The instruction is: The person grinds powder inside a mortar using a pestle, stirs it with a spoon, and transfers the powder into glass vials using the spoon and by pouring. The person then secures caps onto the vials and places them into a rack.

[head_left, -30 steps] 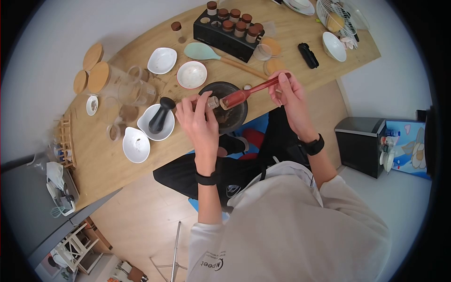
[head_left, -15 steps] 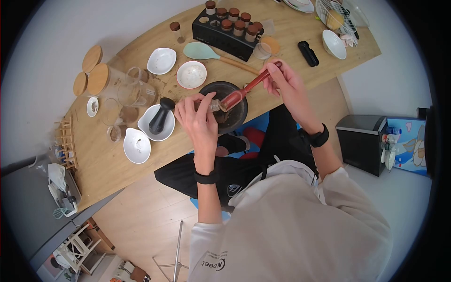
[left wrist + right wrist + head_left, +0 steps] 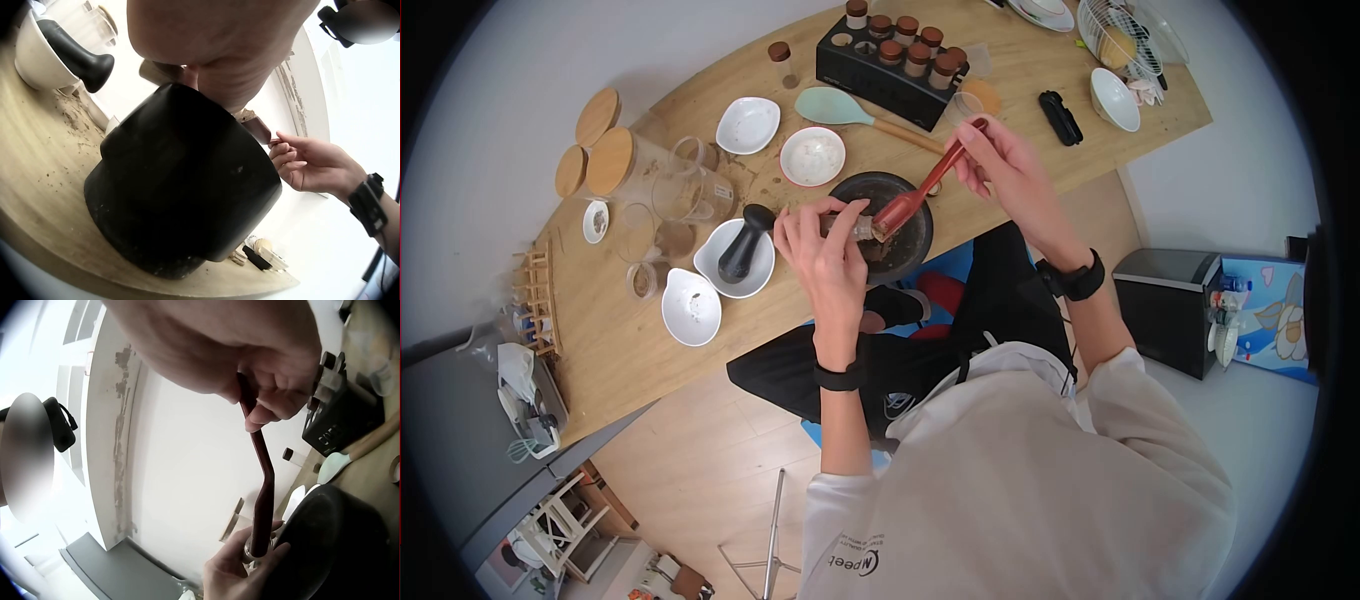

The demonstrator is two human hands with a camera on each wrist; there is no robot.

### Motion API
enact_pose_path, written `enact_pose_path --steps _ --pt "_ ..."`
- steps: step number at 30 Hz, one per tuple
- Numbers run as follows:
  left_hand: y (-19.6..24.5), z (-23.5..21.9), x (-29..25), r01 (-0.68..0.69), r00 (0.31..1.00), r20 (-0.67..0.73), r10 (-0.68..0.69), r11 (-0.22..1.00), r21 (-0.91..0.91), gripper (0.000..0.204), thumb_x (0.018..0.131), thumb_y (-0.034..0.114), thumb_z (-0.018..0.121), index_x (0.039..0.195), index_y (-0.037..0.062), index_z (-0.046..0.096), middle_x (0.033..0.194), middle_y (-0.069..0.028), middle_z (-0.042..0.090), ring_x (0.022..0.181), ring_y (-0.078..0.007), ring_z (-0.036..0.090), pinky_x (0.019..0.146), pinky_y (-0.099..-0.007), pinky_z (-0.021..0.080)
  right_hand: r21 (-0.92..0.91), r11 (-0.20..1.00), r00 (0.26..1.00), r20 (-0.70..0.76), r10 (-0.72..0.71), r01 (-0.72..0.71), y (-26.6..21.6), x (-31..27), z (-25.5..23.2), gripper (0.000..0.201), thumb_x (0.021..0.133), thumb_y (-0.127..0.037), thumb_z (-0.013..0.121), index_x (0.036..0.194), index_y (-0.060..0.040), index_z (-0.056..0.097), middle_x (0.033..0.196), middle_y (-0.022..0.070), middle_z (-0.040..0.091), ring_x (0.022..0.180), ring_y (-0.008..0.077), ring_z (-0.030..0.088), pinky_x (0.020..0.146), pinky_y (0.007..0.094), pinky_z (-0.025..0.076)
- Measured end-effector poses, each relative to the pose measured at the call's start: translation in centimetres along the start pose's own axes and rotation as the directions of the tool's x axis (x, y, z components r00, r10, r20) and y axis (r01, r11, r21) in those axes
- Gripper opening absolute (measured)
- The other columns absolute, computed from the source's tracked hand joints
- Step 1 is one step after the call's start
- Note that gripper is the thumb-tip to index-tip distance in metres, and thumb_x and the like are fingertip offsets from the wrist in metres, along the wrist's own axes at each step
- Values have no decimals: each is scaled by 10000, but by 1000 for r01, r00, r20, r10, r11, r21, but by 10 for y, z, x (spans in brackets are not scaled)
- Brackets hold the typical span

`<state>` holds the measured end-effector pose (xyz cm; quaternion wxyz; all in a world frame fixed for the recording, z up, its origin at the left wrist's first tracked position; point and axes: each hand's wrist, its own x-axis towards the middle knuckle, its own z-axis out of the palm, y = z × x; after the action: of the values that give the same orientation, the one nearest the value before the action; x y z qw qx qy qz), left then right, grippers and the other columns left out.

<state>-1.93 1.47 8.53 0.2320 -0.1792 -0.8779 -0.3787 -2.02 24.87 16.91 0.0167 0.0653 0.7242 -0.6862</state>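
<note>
My left hand (image 3: 825,260) grips a small glass spice jar (image 3: 861,228), tipped sideways with its mouth toward the right. In my right hand (image 3: 1012,185), thumb and fingers pinch the handle of a dark red scoop (image 3: 915,197). The scoop slopes down to the left, its tip right at the jar's mouth. Brownish matter shows by the tip in the left wrist view. Both tools are over a black mortar (image 3: 915,245), which has dark residue inside. A black pestle (image 3: 744,248) leans in a white spouted bowl (image 3: 760,277) left of my left hand.
Beyond the mortar lie two small white dishes (image 3: 748,126) and a mint spatula (image 3: 830,104). A black rack (image 3: 880,88) holds several brown-capped jars. Glass jars with wooden lids (image 3: 612,160) stand at left, near a second spouted bowl (image 3: 691,308). A black case (image 3: 1060,117) lies at right.
My right hand has shifted up and left, so the red scoop slopes more steeply, its tip still by the jar's mouth. The left hand keeps holding the jar over the mortar.
</note>
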Motion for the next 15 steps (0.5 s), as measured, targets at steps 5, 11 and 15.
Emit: enact_pose_path --steps 5,11,15 --pt "-1 2 -1 -6 1000 0 6 1000 -3 401 788 -114 695 1083 135 805 1013 -56 654 1043 -287 621 1167 -547 382 -36 999 999 45 -22 23 -3 13 0 320 1150 -340 544 1021 -69 657 761 -57 600 662 2 537 578 185 407" --pt "-2 3 -2 5 1000 -1 -5 1000 -15 435 772 -124 687 1099 139 803 1028 -61 651 1063 -292 613 1168 -543 377 -94 995 997 68 -38 44 -12 19 6 339 1137 -352 561 980 -65 651 729 -39 610 609 20 547 543 189 412" --pt "-3 4 -3 10 1000 14 -9 999 -32 405 802 -101 682 1116 130 793 1078 -72 641 1087 -316 595 1188 -566 358 -104 993 997 50 -51 56 -15 20 9 361 1132 -360 570 953 -57 647 693 -26 606 567 32 542 516 201 413"
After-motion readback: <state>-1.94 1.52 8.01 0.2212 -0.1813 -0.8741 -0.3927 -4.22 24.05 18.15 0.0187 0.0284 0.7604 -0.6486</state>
